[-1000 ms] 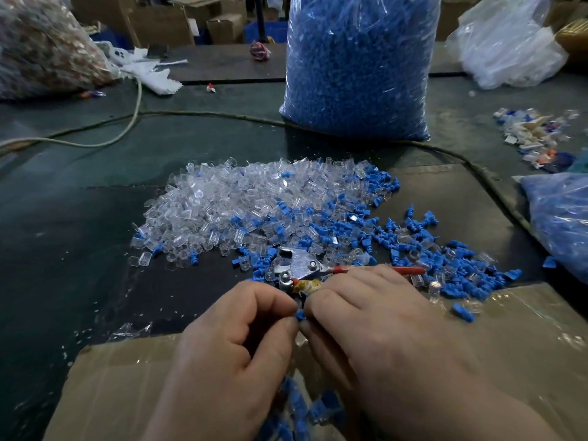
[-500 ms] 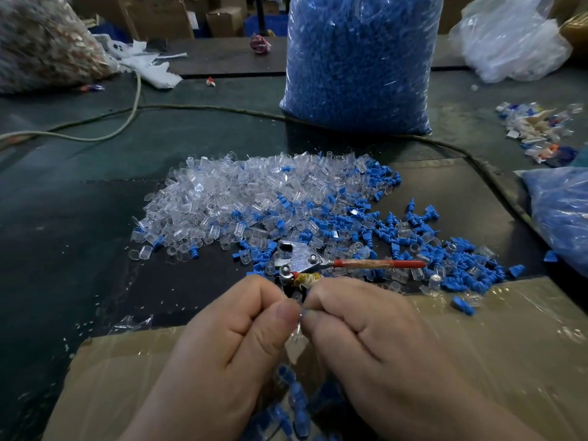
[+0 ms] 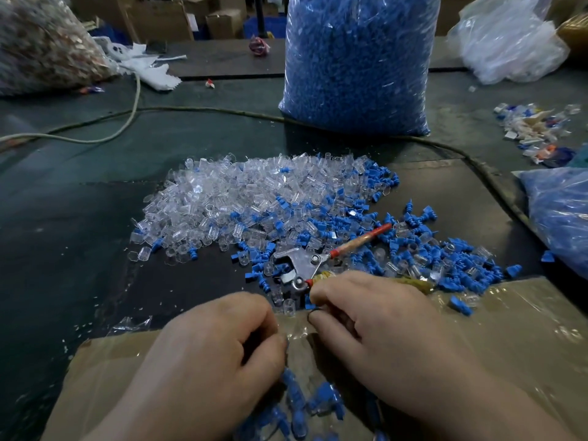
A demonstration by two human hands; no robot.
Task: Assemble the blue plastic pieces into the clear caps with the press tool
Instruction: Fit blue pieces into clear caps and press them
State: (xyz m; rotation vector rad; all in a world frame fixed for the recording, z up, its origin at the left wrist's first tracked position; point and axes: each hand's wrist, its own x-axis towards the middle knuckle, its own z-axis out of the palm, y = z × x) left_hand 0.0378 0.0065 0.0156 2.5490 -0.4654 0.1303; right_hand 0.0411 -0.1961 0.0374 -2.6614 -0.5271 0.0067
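Your left hand [image 3: 216, 354] curls knuckles-up over the cardboard [image 3: 525, 329], thumb on forefinger; your right hand [image 3: 381, 329] curls beside it, touching the lower handle of the press tool [image 3: 305, 264]. I cannot tell whether either grip holds anything. Clear caps [image 3: 241, 192] and blue pieces [image 3: 445, 259] lie heaped on the counter [image 3: 79, 218] beyond.

Left hand [image 3: 210, 354], right hand [image 3: 391, 338] now apart

Left hand [image 3: 216, 354]: curled fingers [image 3: 254, 319] conceal any contents. Right hand [image 3: 381, 338] covers part of the press tool [image 3: 305, 264], namely its wrapped lower handle. Blue pieces [image 3: 324, 399] beneath both hands: blurred, cut by bottom edge.
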